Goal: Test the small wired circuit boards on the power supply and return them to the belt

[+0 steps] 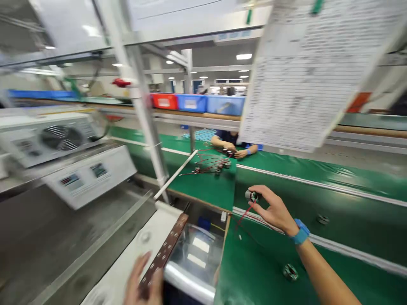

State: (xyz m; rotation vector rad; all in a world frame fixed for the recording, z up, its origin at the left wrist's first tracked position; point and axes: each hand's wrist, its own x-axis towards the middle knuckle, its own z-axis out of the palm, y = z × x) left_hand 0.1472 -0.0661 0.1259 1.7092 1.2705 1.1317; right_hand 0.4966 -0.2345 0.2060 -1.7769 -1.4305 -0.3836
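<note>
My right hand [275, 209], with a blue wristband, pinches a small round motor part [252, 195] between thumb and fingers. The part has a grey metal body and a green board, and red and dark wires [243, 218] trail from it over the green bench. At the lower left, my left hand [144, 279] is blurred. Its thumb and fingers straddle the near end of a long brown strip [168, 245] with a row of small metal-looking spots. A similar round part [290, 272] lies on the green mat below my right hand; another [323, 219] sits farther right on the belt.
Across the line, a co-worker's hands [237, 152] handle parts beside a pile of wired motor parts [219, 165]. Grey machines with a fan [62, 137] stand at left. A metal post [143, 106] rises ahead. Paper sheets [295, 80] hang at right. Coloured bins [192, 103] line a shelf.
</note>
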